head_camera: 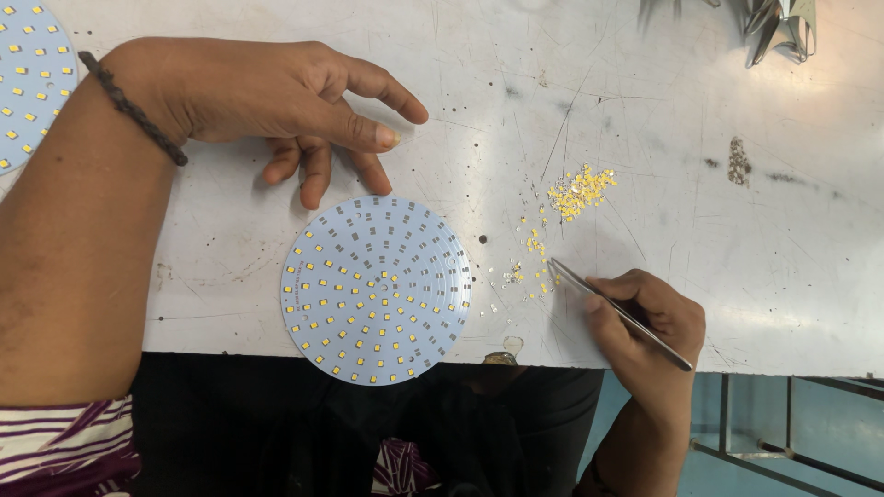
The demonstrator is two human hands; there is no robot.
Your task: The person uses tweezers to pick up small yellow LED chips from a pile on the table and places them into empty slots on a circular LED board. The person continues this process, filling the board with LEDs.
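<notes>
A round white circuit board (376, 289) dotted with small yellow chips lies at the near edge of the white table (645, 120). My left hand (276, 97) rests on the table just beyond the board, fingers loosely curled and holding nothing. My right hand (645, 322) grips metal tweezers (619, 311). The tweezer tips point left toward scattered loose yellow chips (534, 262). A denser pile of yellow chips (580, 191) lies farther back.
A second round board (32, 78) with yellow chips shows at the far left edge. Metal tools (781, 28) lie at the top right. A small grey debris spot (738, 161) marks the scratched tabletop. Below the edge are dark clothing and a metal frame (783, 433).
</notes>
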